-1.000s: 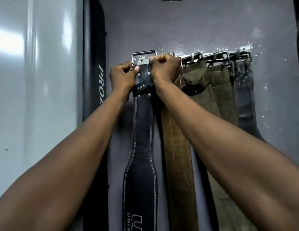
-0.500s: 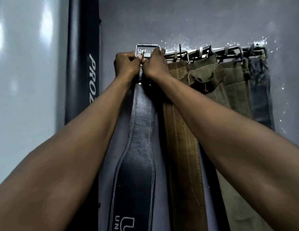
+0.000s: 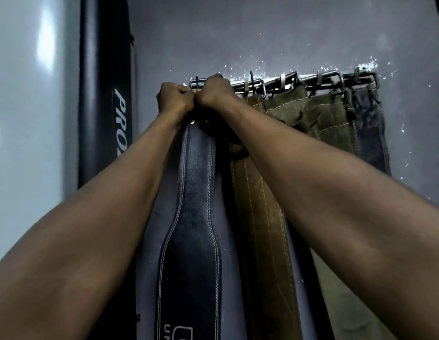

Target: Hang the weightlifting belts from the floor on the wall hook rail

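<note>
Gripped the top end of the black leather belt (image 3: 196,192) with the left hand (image 3: 175,99) and the right hand (image 3: 214,93), both fists curled tight and knuckles touching, right at the left end of the wall hook rail (image 3: 311,79). Could not tell whether the buckle sat on a hook: hidden behind the fingers.

Hung straight down the grey wall (image 3: 262,33) from the fists, between the two forearms, narrow at the top and widening toward the lower edge of the view, with pale stitching along both edges. Lay just beside a brown leather belt (image 3: 260,217) on its right, with the near edges close together under the right forearm.

Saw further along the rail an olive belt (image 3: 323,119) and, at the far right end, a dark blue-grey belt (image 3: 370,133), packed side by side with their tops up at the rail.

Had only a narrow strip of bare wall between the black belt's left edge and a tall black padded upright (image 3: 103,94) lettered "PRO". Had open wall above the rail and to the right of the last belt.
</note>
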